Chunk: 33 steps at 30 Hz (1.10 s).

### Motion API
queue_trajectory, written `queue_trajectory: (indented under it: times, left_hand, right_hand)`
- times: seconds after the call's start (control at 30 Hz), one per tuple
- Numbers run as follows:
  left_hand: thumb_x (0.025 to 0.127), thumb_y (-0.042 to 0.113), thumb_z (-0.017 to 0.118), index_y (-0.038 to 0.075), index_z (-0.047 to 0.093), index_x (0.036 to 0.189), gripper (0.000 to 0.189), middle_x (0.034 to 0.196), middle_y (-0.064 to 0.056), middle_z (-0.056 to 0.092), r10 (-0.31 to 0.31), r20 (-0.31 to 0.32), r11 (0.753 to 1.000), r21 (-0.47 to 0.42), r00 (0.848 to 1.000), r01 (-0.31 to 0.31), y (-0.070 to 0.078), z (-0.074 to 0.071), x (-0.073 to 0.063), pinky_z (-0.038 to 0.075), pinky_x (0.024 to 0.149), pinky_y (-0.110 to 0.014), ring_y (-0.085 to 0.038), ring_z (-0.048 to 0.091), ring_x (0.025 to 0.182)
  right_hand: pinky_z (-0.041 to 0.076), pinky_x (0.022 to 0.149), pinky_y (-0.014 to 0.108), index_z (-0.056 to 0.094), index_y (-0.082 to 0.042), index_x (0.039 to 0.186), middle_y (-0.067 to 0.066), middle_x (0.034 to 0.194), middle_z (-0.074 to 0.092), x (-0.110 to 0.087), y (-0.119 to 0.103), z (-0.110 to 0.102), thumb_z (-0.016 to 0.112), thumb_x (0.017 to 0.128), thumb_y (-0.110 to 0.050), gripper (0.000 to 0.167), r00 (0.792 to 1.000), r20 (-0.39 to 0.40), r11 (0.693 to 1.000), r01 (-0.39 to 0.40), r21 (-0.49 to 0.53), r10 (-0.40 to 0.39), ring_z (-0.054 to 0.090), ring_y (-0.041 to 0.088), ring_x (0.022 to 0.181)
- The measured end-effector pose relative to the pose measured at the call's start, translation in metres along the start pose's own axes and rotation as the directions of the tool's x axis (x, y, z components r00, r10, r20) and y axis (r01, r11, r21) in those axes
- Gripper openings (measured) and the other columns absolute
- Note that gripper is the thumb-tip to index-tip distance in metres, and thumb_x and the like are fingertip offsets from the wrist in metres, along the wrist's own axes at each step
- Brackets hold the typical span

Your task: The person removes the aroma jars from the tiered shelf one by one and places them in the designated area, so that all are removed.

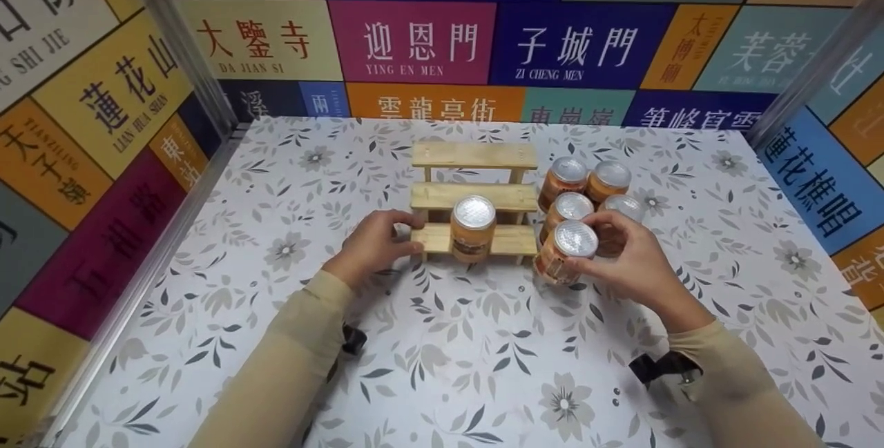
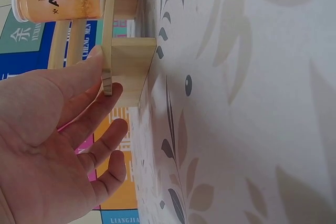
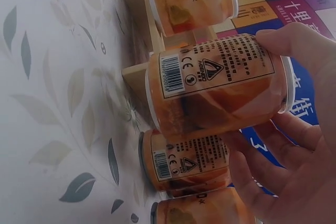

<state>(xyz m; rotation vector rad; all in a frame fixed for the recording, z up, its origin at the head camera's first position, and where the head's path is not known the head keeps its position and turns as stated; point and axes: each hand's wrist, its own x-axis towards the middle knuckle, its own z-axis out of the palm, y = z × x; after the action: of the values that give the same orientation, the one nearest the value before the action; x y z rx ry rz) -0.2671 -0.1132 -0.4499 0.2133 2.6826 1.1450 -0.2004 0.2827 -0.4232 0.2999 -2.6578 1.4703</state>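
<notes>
A three-step wooden rack (image 1: 474,196) stands on the table, with one clear can of orange contents and a silver lid (image 1: 473,230) upright on its lowest step. My left hand (image 1: 376,241) pinches the left end of that step, thumb above and index finger below; the other fingers are loosely bent in the left wrist view. In my right hand (image 1: 632,261), a second such can (image 3: 215,87) is gripped near its lid between thumb and fingers. It leans slightly, just right of the rack. Behind it stand several like cans (image 1: 568,182), partly hidden by the hand.
A white tablecloth (image 1: 442,365) with grey flowers and leaves covers the table. Coloured panels with Chinese lettering (image 1: 414,41) wall in the back and both sides. The grouped cans stand close to the rack's right side.
</notes>
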Motion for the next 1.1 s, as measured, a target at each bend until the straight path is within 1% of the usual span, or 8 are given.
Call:
queue_trajectory:
  times: [0.1,0.27,0.47,0.57,0.7,0.83,1.0,1.1]
  left_hand:
    - [0.088,0.022,0.084,0.023,0.073,0.124,0.038,0.122,0.0,0.07,0.018,-0.002,1.0,0.01,1.0,-0.018,-0.001,0.002,-0.001,0.047,0.086,-0.037,-0.02,0.06,0.097]
    - [0.089,0.023,0.083,0.02,0.074,0.122,0.034,0.121,-0.001,0.071,0.054,-0.004,0.998,0.034,0.999,-0.054,-0.002,0.002,-0.002,0.045,0.082,-0.036,-0.019,0.057,0.094]
    - [0.089,0.023,0.083,0.021,0.073,0.123,0.035,0.123,0.0,0.07,0.044,-0.004,0.999,0.017,0.999,-0.044,0.0,0.0,-0.001,0.046,0.085,-0.037,-0.022,0.059,0.097]
    - [0.089,0.023,0.083,0.022,0.073,0.124,0.037,0.125,0.0,0.07,0.034,-0.002,0.999,0.007,0.999,-0.034,0.0,0.0,0.0,0.047,0.088,-0.037,-0.022,0.06,0.1]
    - [0.089,0.023,0.083,0.022,0.073,0.125,0.038,0.124,0.001,0.07,0.022,0.002,1.0,0.008,1.0,-0.022,-0.001,0.0,0.0,0.048,0.087,-0.037,-0.02,0.06,0.098]
    - [0.089,0.023,0.083,0.022,0.073,0.125,0.038,0.122,0.001,0.07,0.021,-0.004,1.0,0.006,1.0,-0.021,-0.001,0.001,0.0,0.047,0.085,-0.036,-0.019,0.059,0.096]
    - [0.089,0.022,0.083,0.022,0.073,0.125,0.038,0.122,0.0,0.07,0.023,-0.005,1.0,0.002,1.0,-0.023,0.0,0.0,0.0,0.047,0.086,-0.036,-0.02,0.059,0.096]
    - [0.089,0.023,0.083,0.021,0.073,0.125,0.038,0.122,0.0,0.07,0.028,-0.007,1.0,0.012,1.0,-0.028,0.001,0.0,0.0,0.046,0.085,-0.036,-0.02,0.059,0.097]
  right_hand:
    - [0.054,0.087,0.023,0.062,-0.006,0.125,0.011,0.114,0.07,-0.002,0.005,-0.001,0.096,0.073,-0.02,0.063,1.0,0.014,1.0,-0.008,-0.028,0.009,0.068,0.014,0.097]
    - [0.056,0.091,0.035,0.062,-0.007,0.125,0.013,0.116,0.07,-0.004,0.012,0.0,0.096,0.072,-0.026,0.066,0.998,0.042,0.998,-0.043,-0.054,0.045,0.069,0.023,0.101]
    - [0.057,0.093,0.041,0.061,-0.006,0.125,0.014,0.118,0.07,-0.001,0.017,0.0,0.097,0.072,-0.03,0.069,0.995,0.079,0.996,-0.061,-0.059,0.065,0.069,0.029,0.105]
    - [0.058,0.092,0.04,0.06,-0.006,0.125,0.015,0.118,0.069,0.0,0.017,0.0,0.096,0.072,-0.029,0.068,0.993,0.091,0.996,-0.065,-0.054,0.07,0.069,0.029,0.105]
    - [0.058,0.093,0.038,0.059,-0.004,0.127,0.017,0.12,0.068,0.001,0.018,-0.002,0.094,0.075,-0.026,0.067,0.989,0.123,0.997,-0.073,-0.037,0.077,0.068,0.029,0.108]
    - [0.056,0.095,0.038,0.059,-0.007,0.129,0.014,0.122,0.069,0.002,0.016,-0.005,0.094,0.075,-0.03,0.068,0.987,0.141,0.996,-0.074,-0.051,0.08,0.067,0.028,0.11]
    - [0.055,0.094,0.031,0.062,-0.012,0.131,0.01,0.123,0.069,0.001,0.009,-0.009,0.094,0.075,-0.033,0.068,0.991,0.116,0.998,-0.054,-0.043,0.059,0.068,0.024,0.109]
    - [0.054,0.09,0.024,0.063,-0.011,0.129,0.01,0.121,0.07,0.001,0.004,-0.008,0.092,0.077,-0.031,0.062,0.997,0.07,0.999,-0.023,-0.024,0.025,0.069,0.022,0.105]
